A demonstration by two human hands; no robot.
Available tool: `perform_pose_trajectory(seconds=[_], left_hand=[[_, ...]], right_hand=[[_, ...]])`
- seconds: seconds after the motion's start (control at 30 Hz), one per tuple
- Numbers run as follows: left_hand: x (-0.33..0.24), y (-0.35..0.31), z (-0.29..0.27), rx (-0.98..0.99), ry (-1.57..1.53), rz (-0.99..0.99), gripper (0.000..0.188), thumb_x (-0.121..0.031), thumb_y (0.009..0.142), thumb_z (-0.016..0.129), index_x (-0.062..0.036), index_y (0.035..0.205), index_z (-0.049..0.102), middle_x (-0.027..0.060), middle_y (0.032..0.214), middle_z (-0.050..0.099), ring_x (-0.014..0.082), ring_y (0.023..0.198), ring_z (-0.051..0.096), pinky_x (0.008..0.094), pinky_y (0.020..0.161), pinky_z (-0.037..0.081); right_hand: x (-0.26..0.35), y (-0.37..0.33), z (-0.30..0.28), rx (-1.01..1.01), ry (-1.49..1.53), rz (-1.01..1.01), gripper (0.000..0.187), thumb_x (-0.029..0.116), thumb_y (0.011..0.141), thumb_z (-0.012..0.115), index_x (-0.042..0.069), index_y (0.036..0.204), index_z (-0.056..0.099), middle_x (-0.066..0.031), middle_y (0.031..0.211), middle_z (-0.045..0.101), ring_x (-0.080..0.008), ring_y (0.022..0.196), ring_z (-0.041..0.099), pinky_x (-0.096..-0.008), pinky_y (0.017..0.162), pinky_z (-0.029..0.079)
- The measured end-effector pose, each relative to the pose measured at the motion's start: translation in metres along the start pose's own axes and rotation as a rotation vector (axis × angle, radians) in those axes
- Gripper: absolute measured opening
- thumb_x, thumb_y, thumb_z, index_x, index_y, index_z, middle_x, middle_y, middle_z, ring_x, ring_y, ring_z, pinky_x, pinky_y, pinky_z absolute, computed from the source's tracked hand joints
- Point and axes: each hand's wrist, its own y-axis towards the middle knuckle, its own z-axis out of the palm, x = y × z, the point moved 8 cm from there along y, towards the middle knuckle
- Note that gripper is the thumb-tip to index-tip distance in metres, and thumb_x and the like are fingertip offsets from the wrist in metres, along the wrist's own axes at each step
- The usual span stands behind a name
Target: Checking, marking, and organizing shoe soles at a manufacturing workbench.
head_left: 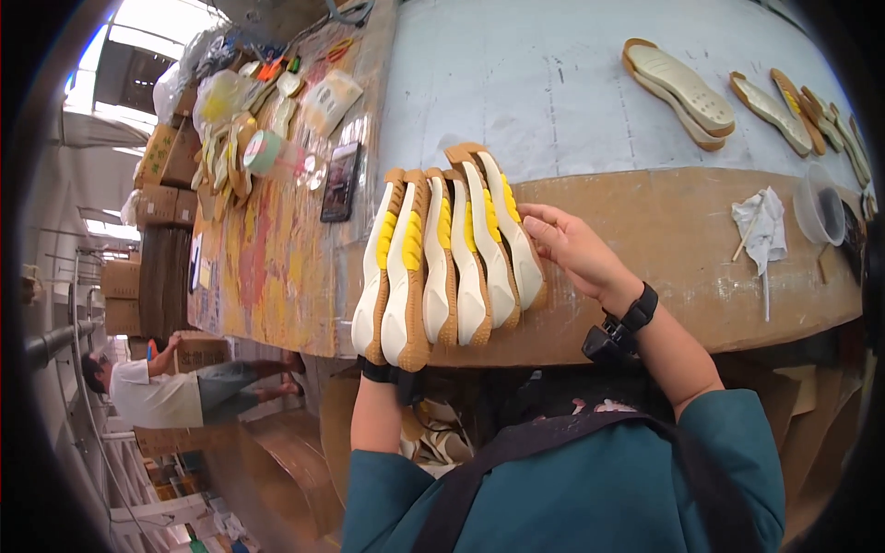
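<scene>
A row of several shoe soles (pixel 470 249), white with tan bottoms and yellow inserts, is standing on edge, pressed side by side in front of me. My right hand (pixel 576 247) is at the row's right end, its thumb and fingers closed at the edge of the outermost sole (pixel 524 263). From below, my left forearm (pixel 376 415) reaches up to the row's near left end. The soles hide my left hand, so its fingers do not show.
Loose soles (pixel 678 88) lie at the far right, near a clear plastic cup (pixel 819 207) and crumpled white tissue (pixel 761 226). A phone (pixel 340 182) and a tipped pink-and-green cup (pixel 272 155) lie to the left. Another person (pixel 175 392) handles a carton (pixel 201 352) farther left.
</scene>
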Motion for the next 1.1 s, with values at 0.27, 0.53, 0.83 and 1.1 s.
perform_pose_trajectory(seconds=[0.27,0.53,0.83,1.1], left_hand=[[0.014,-0.053,-0.049,-0.095,-0.007,-0.025,0.036,-0.012,0.088,0.043,0.0008,0.121,0.040,0.0088,0.111,0.053,0.0165,0.096,0.054,0.0293,0.083,0.045],[0.032,-0.029,-0.025,-0.071,0.030,0.000,0.039,-0.013,0.087,0.045,-0.0006,0.123,0.038,0.0077,0.112,0.052,0.0154,0.097,0.053,0.0286,0.084,0.044],[0.027,-0.033,0.029,0.171,-0.094,-0.137,0.050,-0.015,0.085,0.051,-0.0056,0.130,0.030,0.0050,0.118,0.047,0.0135,0.104,0.049,0.0278,0.087,0.040],[-0.031,-0.018,0.104,0.662,0.925,0.549,0.045,-0.008,0.075,0.059,-0.0115,0.119,0.049,0.0143,0.130,0.035,0.0207,0.092,0.053,0.0310,0.082,0.041]], right_hand=[[-0.004,0.005,0.030,0.081,-0.101,-0.049,0.047,0.017,0.089,0.045,0.000,0.130,0.029,-0.0082,0.123,0.043,-0.0123,0.109,0.042,-0.0248,0.092,0.034],[0.003,-0.007,0.024,0.101,-0.249,-0.038,0.044,0.019,0.090,0.042,0.001,0.129,0.032,-0.0052,0.122,0.044,-0.0102,0.108,0.041,-0.0227,0.092,0.032],[0.064,-0.047,0.013,0.357,-0.309,-0.215,0.058,0.042,0.090,0.034,-0.004,0.126,0.034,-0.0107,0.124,0.042,-0.0157,0.113,0.040,-0.0301,0.096,0.030],[0.084,-0.065,0.011,0.450,-0.095,-0.097,0.059,0.038,0.087,0.044,-0.003,0.127,0.030,-0.0126,0.128,0.038,-0.0168,0.118,0.035,-0.0291,0.098,0.028]])
